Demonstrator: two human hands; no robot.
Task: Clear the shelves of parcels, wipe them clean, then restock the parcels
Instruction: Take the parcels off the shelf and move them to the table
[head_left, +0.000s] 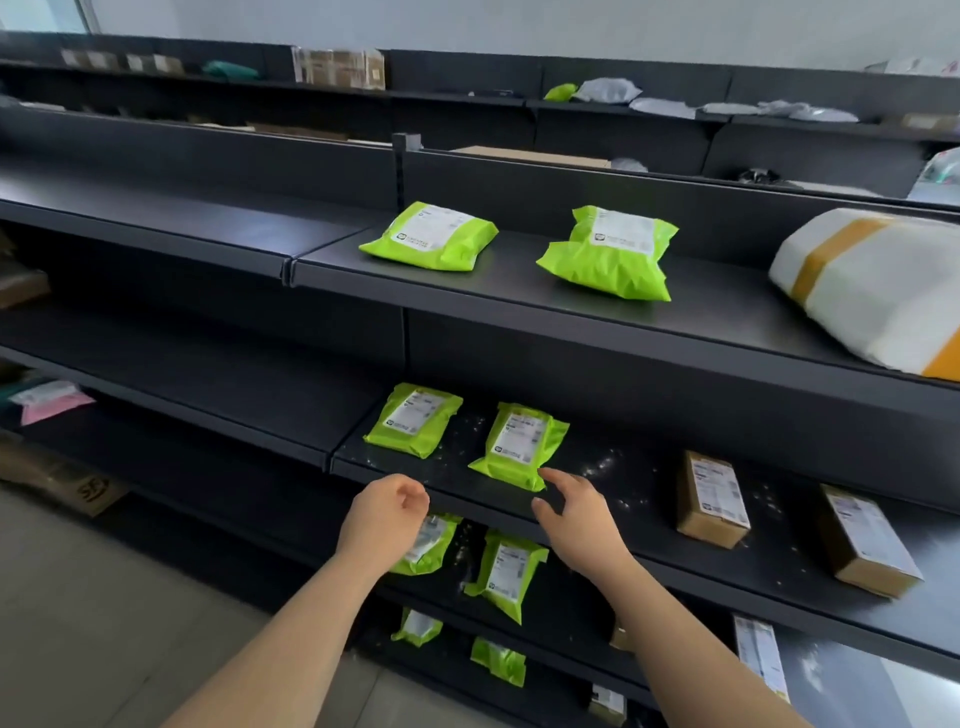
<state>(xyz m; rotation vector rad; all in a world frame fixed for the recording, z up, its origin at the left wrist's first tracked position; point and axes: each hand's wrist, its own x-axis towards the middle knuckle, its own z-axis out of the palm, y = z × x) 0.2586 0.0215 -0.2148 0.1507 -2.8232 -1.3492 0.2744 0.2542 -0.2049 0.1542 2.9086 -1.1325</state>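
Observation:
Black metal shelves (597, 512) run across the view. On the middle shelf lie two lime-green parcels, a left green parcel (413, 420) and a right green parcel (519, 446), with white specks scattered around them. My right hand (576, 512) is open, its fingertips at the near corner of the right green parcel. My left hand (384, 512) hovers at the shelf's front edge, fingers loosely curled, holding nothing. Two brown cardboard boxes (711, 499) (867, 540) lie further right on the same shelf.
The upper shelf holds two green parcels (431, 236) (610, 254) and a large white parcel with yellow tape (872, 291). Lower shelves carry more green parcels (506, 571). A pink parcel (52, 400) and a cardboard box (78, 486) lie at the left by the tiled floor.

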